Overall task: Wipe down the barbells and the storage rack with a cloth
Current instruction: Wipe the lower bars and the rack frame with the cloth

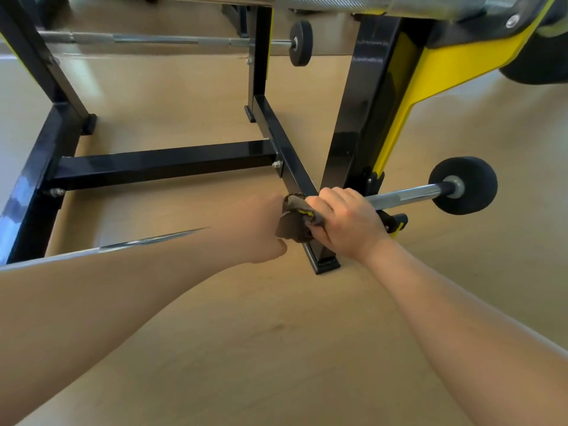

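A low steel barbell (pixel 402 196) with a black end weight (pixel 464 185) lies across the black and yellow storage rack (pixel 359 118). A dark brown cloth (pixel 295 224) is wrapped around the bar where it crosses the rack's foot rail (pixel 289 149). My right hand (pixel 344 221) is closed over the cloth and bar. Just to the left, my left hand (pixel 261 229) is closed on the bar, touching the cloth's edge. The bar's left part (pixel 147 241) runs out past my left forearm. A second barbell (pixel 172 40) rests higher at the back.
The rack's black cross beam (pixel 166 162) and left leg (pixel 33 186) stand on the tan wooden floor (pixel 276 348). A third thick bar (pixel 368 3) and a large black weight (pixel 538 66) sit at the top right. Floor lies bare in front.
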